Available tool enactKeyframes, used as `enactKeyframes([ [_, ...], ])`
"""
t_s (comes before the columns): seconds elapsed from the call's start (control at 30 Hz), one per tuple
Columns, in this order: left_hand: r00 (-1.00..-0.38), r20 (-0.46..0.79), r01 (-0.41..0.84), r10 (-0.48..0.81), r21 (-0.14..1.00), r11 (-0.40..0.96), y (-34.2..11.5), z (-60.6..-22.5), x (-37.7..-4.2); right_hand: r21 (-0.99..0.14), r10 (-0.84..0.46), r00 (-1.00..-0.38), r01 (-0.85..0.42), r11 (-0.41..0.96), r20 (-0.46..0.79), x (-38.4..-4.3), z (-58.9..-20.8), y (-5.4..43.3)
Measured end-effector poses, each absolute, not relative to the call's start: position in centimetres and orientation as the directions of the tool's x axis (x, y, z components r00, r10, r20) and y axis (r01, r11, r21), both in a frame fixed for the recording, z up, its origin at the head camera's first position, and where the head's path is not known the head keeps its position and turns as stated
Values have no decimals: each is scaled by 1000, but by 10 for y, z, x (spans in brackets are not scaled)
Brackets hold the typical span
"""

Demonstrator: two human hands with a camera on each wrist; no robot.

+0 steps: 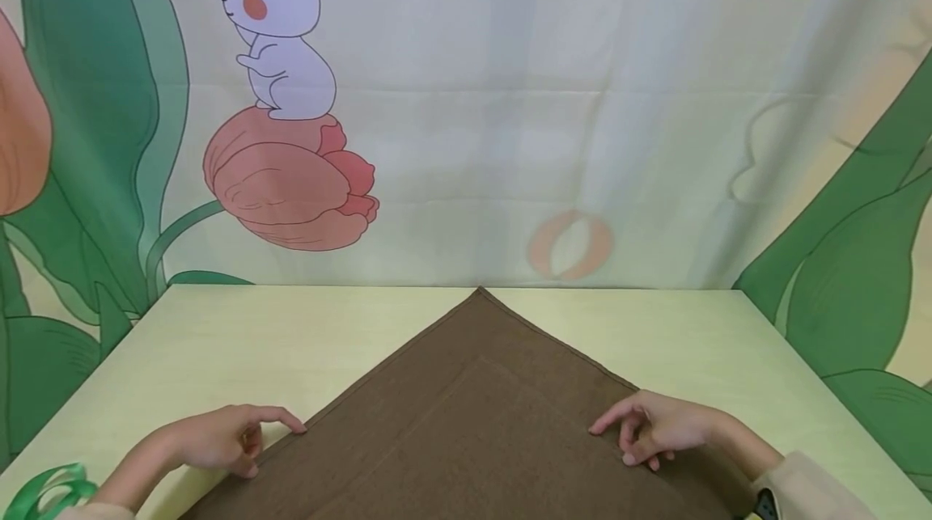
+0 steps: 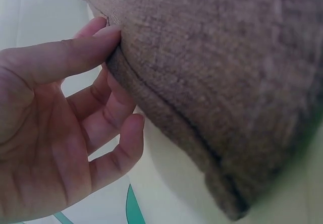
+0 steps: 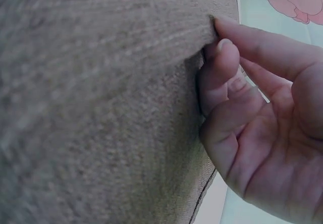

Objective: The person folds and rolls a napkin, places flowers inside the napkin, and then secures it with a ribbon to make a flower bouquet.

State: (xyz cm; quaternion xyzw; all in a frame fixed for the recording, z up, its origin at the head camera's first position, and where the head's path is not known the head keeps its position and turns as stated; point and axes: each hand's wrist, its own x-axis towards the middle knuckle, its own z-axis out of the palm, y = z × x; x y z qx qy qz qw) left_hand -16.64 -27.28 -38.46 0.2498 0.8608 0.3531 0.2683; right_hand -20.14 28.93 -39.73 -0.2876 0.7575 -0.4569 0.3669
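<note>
Cloth point(image 1: 480, 439), brown, hemmed, faintly creased

Behind the pale tabletop point(image 1: 291, 334) hangs a backdrop point(image 1: 466, 43) printed with a rabbit point(image 1: 294, 75) on a pink tulip point(image 1: 284, 180)

Soft, bright light spreads across the head view; pale bands of glare wash out the right half of the backdrop point(image 1: 480, 116); the table point(image 1: 349, 318) looks fairly evenly lit, the cloth point(image 1: 473, 431) dark and matte; both wrist views are dimmer and hazier; in the left one, faint shadow lies below the cloth's edge, and its far right side blurs; in the right one, the weave smears into streaks, with deep shade beside the right hand point(image 3: 277, 133); the light's source cannot be told.
</note>
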Motion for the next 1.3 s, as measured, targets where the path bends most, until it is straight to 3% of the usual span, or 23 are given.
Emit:
enactKeyframes([
  [0.53, -760, -310, 226, 572, 698, 679, -269, -385, -170, -909, -782, -554, -100, 404, -287, -210, -400, 291],
  [0.73, -803, -188, 358, 566, 606, 710, -259, -382, -170, -898, -777, -559, -121, 422, -290, -209, -396, 289],
  [0.83, -814, -126, 385, 568, 615, 688, -246, -379, -168, -887, -772, -570, -152, 437, -282, -209, -394, 286],
  [1.0, -766, -78, 404, 638, 713, 573, -223, -376, -163, -870, -752, -604, -189, 456, -263, -210, -392, 277],
  [1.3, -690, -237, 262, 684, 799, 541, -194, -373, -151, -855, -730, -639, -215, 472, -242, -208, -392, 265],
])
